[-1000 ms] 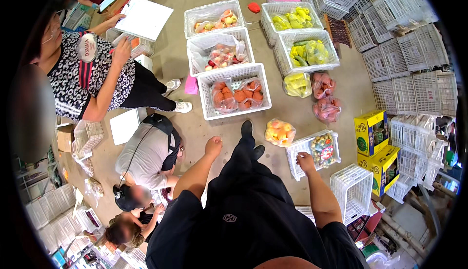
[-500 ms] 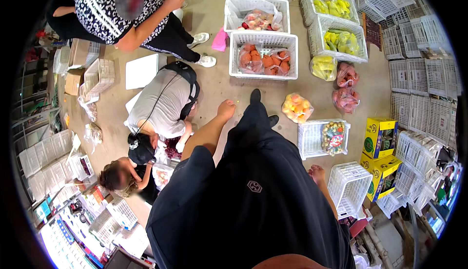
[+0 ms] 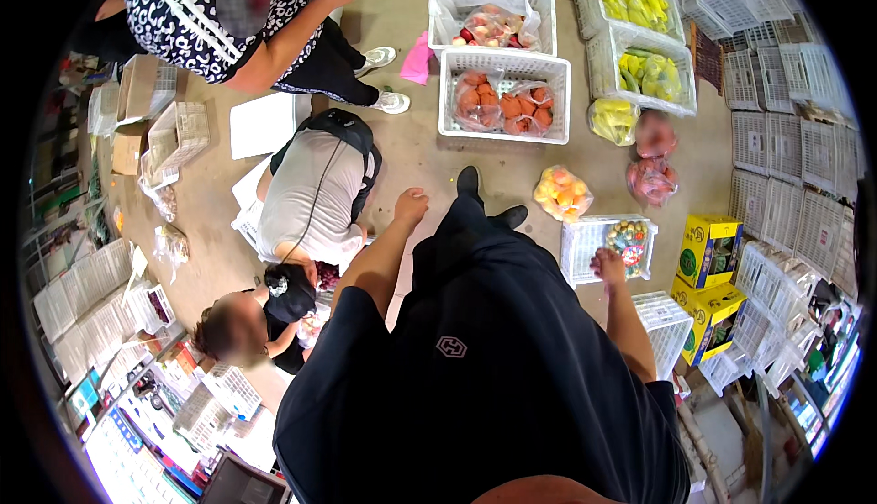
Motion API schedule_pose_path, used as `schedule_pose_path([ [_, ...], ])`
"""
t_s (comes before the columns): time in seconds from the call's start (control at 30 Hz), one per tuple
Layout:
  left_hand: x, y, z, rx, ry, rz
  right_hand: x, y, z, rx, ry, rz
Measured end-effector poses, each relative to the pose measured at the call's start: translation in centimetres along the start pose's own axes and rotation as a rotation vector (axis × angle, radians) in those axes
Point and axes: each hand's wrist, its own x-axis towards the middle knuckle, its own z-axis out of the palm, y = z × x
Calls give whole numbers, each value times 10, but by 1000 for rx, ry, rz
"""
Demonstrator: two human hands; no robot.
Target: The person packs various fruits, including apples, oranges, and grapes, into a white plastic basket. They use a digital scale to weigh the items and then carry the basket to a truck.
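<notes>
Viewing remotely, I find the bare left hand (image 3: pixel 411 206) and bare right hand (image 3: pixel 609 267) half-curled; whether either pinches anything, I cannot tell. Near the latter, on the brown floor (image 3: pixel 416 152): 1 white rectangular plastic crate (image 3: pixel 583 246), small round multicoloured items (image 3: pixel 628 233) in its right side.

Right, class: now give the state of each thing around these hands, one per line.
Left hand, curled, contents unclear
Right hand, loosely curled, contents unclear
Small crate, open-topped, partly filled
Fruit bag, filled, on the floor
Two-bag crate, open-topped, bags filled
Yellow bag, filled, on the floor
Pink sheet, lying on the floor
</notes>
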Motion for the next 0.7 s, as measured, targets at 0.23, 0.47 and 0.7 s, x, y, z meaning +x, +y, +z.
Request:
schedule_pose_path([
  [0.23,31,-3,-43,-14,-36,-35,-2,-84,54,-80,31,-88],
  [0.47,47,32,-68,-59,-63,81,-8,-66,62,-78,38,-54],
  [0.7,39,52,-74,-123,-56,63,3,-43,50,-92,26,2],
])
